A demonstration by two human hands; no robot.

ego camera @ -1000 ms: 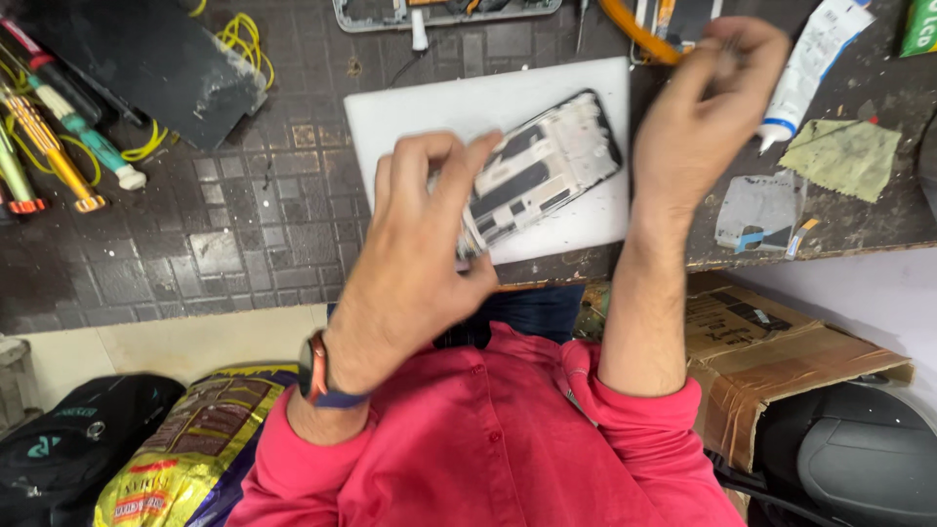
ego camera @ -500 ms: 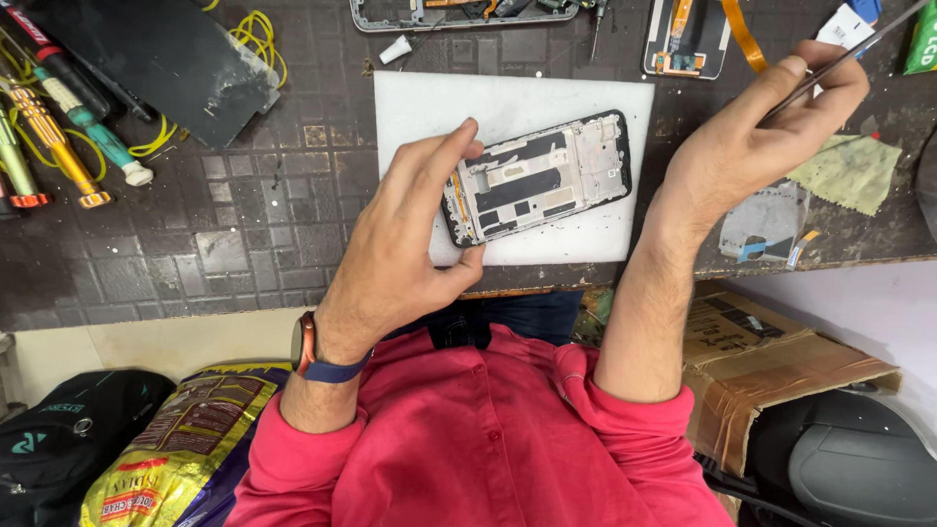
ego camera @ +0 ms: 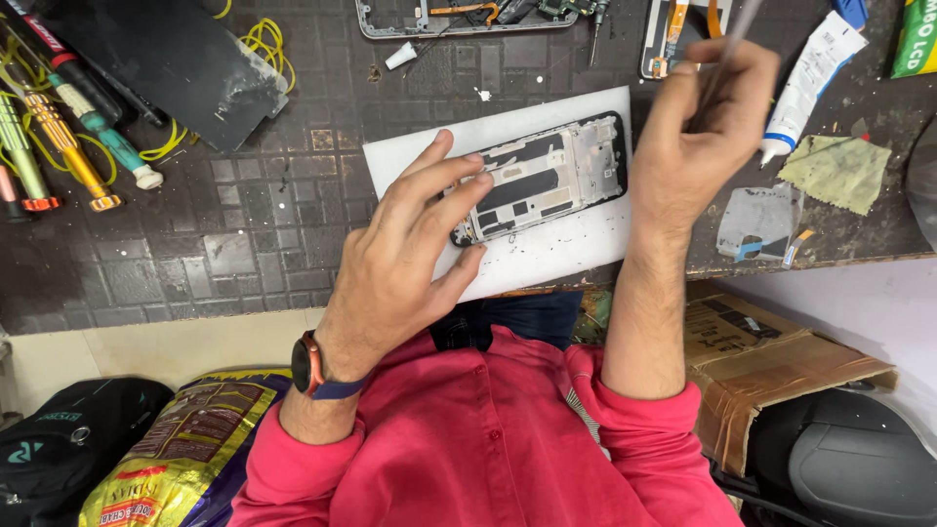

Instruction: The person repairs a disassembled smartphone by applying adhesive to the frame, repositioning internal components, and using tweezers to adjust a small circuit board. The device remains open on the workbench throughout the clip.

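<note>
A bare phone frame with black edges lies on a white mat on the dark workbench. My left hand rests on the frame's left end, fingers spread over it and thumb at its lower corner. My right hand hovers just right of the frame, fingers closed around a thin metal tool that points up and away. A watch with a dark strap sits on my left wrist.
Screwdrivers and yellow wire lie at the far left beside a black panel. Another phone frame and a part with an orange flex cable lie at the back. A white glue tube, a green cloth, and a cardboard box are at right.
The phone frame has gone from held and tilted in my left hand to lying flat on the mat. My right hand moved left, closer to the frame, with the tool now pointing upward.
</note>
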